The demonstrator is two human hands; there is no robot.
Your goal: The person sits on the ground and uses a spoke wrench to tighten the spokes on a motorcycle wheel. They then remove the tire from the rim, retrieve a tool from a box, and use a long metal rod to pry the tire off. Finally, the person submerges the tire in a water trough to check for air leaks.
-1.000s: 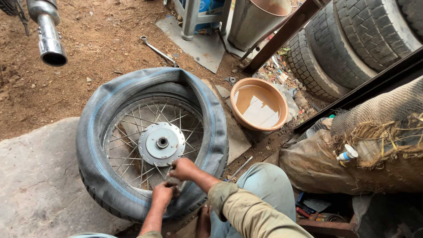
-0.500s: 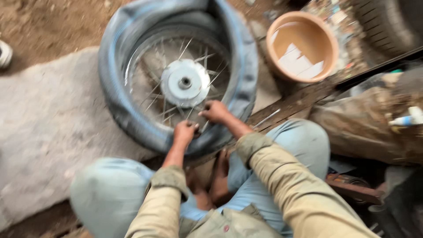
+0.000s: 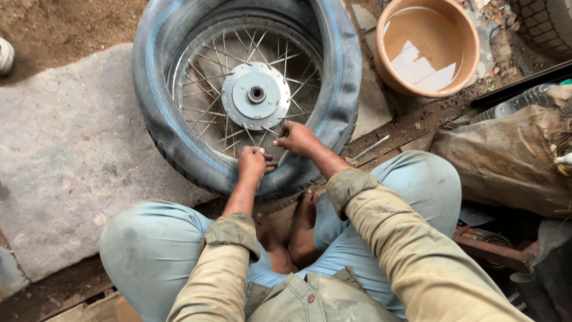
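A spoked motorcycle wheel lies flat on the ground, its dark tyre around a rim with a round metal hub in the middle. My left hand is closed at the near inner edge of the rim, fingers pinched on something small that I cannot make out. My right hand rests just beside it, fingers curled around the spokes near the rim. Both hands almost touch. My knees and bare feet sit under the wheel's near edge.
A tan basin holding muddy water stands at the upper right. A metal tool lies on the ground beside the tyre. A brown sack and a plastic bottle are at the right; a concrete slab lies left.
The camera has tilted down and closer, so the wheel now fills the upper view. Both hands stay at the same near spot on the rim.
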